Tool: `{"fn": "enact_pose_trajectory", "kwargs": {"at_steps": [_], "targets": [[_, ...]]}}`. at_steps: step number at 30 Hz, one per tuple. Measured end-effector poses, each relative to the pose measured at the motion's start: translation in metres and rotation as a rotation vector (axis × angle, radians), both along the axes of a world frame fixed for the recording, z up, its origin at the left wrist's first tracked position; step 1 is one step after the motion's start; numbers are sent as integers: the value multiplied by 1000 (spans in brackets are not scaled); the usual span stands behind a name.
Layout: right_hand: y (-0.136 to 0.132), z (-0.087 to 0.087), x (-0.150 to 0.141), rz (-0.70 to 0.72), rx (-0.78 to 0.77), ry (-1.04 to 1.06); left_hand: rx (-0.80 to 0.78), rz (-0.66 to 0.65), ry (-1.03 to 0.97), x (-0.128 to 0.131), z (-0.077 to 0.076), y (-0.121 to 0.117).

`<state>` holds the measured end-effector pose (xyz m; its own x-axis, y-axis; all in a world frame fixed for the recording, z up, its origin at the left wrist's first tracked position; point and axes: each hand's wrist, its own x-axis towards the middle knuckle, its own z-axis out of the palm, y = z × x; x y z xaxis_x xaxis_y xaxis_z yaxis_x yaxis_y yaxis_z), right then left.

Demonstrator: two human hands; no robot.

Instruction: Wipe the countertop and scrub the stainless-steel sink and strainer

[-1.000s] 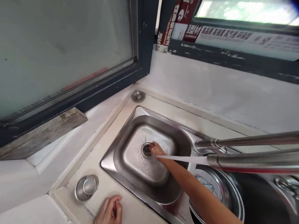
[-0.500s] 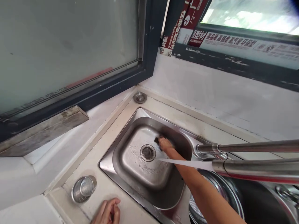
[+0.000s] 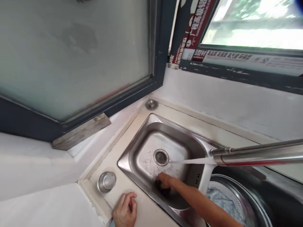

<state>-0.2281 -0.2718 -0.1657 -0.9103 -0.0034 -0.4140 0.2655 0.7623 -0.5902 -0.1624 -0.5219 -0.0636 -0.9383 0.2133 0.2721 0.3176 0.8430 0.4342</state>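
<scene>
My right hand reaches down into the stainless steel sink, its fingers wrapped round a dark scouring pad. Pad and hand press against the basin's near side, below the drain; the pad's exact make is blurred. A stream of water runs from the metal faucet toward the drain, and a thin film of water wets the basin floor. On the pale counter left of the sink rests my left hand, fingers curled in with nothing visible in them.
A metal strainer cup stands on the counter by my left hand. Another round metal drain piece sits at the back corner. Right of the basin, a metal colander holds something pale. The dark window frame juts in above the counter.
My right hand has swept the scouring pad from the basin's far right to its near side. My left hand stays curled on the counter. The whole view has shifted a little.
</scene>
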Motion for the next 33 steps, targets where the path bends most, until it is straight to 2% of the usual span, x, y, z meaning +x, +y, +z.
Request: {"fn": "enact_pose_trajectory", "kwargs": {"at_steps": [3, 6, 9, 11, 12, 13, 15, 18, 21, 25, 29, 31, 33], "targets": [[-16, 6, -4, -120, -153, 67, 14, 10, -10, 1, 1, 0], [-25, 19, -25, -268, -273, 165, 24, 14, -20, 3, 2, 0], [-52, 39, -49, -434, -612, 286, 25, 15, -22, 4, 2, 0], [-81, 50, -61, -525, -849, 368, 29, 17, -19, 4, 3, 0], [-96, 54, -65, -542, -908, 396, 31, 17, -17, 4, 4, 0], [-110, 57, -68, -542, -921, 409, 33, 18, -20, 4, 4, 0], [-132, 59, -71, -495, -842, 446, 36, 21, -30, 5, 5, 1], [-144, 59, -69, -345, -694, 522, 39, 33, -52, 5, 4, 1], [-135, 58, -61, -111, -617, 538, 31, 48, -66, 6, 2, 1], [-103, 55, -36, 137, -509, 499, 29, 49, -51, 5, 2, 1], [-74, 52, -12, 190, -547, 446, 36, 46, -30, 4, 2, 1], [-77, 53, -12, 160, -559, 448, 38, 45, -33, 5, 2, 1], [-95, 55, -22, 99, -546, 483, 40, 47, -44, 5, 2, 1]]}}
